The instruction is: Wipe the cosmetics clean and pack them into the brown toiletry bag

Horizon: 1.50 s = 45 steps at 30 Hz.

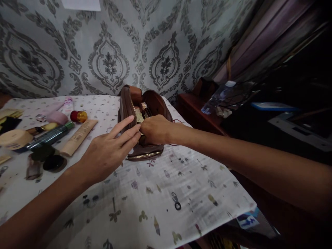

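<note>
A brown zippered bag (127, 103) lies open on the white patterned cloth (155, 193), near the wall. My right hand (155, 129) reaches into the bag's opening with its fingers curled; the fingertips and whatever they may hold are hidden. Against the bag's left side rests my left hand (111, 148), its fingers stretched out and slightly apart, with nothing held. Small items with shiny parts (144, 108) show inside the bag, just behind my right hand.
Cosmetics spread over the left of the cloth: a beige tube (79, 137), a green tube (52, 135), a red and amber bottle (78, 116) and a round black lid (53, 162). At right, a clear plastic bottle (219, 98) leans on a dark red surface (192, 107).
</note>
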{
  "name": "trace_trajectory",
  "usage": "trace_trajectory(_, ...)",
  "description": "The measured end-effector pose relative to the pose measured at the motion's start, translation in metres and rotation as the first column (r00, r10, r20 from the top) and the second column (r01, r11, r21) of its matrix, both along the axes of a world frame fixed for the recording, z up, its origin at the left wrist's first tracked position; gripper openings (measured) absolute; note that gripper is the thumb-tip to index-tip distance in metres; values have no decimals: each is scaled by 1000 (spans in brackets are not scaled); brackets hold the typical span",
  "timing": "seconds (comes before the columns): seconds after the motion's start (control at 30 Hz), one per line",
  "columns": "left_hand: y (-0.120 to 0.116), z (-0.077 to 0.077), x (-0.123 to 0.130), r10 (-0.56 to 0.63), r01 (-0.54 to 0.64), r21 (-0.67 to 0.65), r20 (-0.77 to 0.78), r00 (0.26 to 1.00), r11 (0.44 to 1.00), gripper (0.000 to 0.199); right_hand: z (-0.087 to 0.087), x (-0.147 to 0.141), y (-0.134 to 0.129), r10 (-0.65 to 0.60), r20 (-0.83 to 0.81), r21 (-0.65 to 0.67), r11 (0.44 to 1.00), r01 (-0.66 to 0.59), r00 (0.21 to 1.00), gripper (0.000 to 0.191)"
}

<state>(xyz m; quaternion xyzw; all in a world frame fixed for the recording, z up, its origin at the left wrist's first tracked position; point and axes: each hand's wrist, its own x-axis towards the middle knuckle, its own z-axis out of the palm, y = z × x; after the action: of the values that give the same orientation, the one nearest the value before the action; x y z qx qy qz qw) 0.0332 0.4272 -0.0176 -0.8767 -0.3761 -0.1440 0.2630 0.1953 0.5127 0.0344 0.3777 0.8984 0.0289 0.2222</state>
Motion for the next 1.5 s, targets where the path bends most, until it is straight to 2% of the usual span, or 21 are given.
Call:
trace_trajectory(0.2,1,-4,-6,-7,9,-45,36,999,999,69,10,10,0,111,-49,-63,991,-114,993,29)
trace_trajectory(0.37,-1,-1,-4,8,-7,-64,17,1000,998,68,19,28,5,189,-153,-79,976,-203,970,28)
trace_trajectory(0.5,-2,-1,-1,23,-23,-36,-2,1000,999,61,20,32,0,237,-102,-159,955,-251,966,29)
trace_trajectory(0.6,-4,0,0,35,-35,-5,-38,999,999,59,20,30,-2,229,-84,-172,955,-240,970,27)
trace_trajectory(0.7,-8,4,0,45,-45,8,-90,995,999,60,21,33,-3,207,-189,-216,945,-246,960,29)
trace_trajectory(0.8,-12,7,-1,49,-48,9,-105,993,999,60,19,42,-12,165,-362,-189,951,-246,917,37)
trace_trajectory(0.9,-14,6,-2,66,-66,-1,-97,993,998,61,5,55,-35,181,-519,-83,962,-260,835,39)
trace_trajectory(1.0,-13,1,-3,79,-81,-30,-77,994,996,63,-24,68,-62,233,-586,109,972,-210,776,45)
trace_trajectory(1.1,-8,-5,-4,37,-37,-16,-3,999,999,61,-59,80,-78,381,-695,352,920,-174,610,41)
trace_trajectory(1.17,-4,-8,-4,-21,21,9,34,999,1000,59,-78,86,-81,451,-741,442,885,-146,497,38)
trace_trajectory(1.23,1,-10,-3,-67,66,27,43,997,997,58,-92,89,-80,478,-771,472,872,-126,420,36)
trace_trajectory(1.33,5,-12,-2,-91,88,41,75,993,995,55,-105,90,-77,483,-802,480,871,-101,351,36)
trace_trajectory(1.5,6,-11,1,-80,77,35,93,992,996,45,-113,90,-75,463,-829,461,883,-86,313,38)
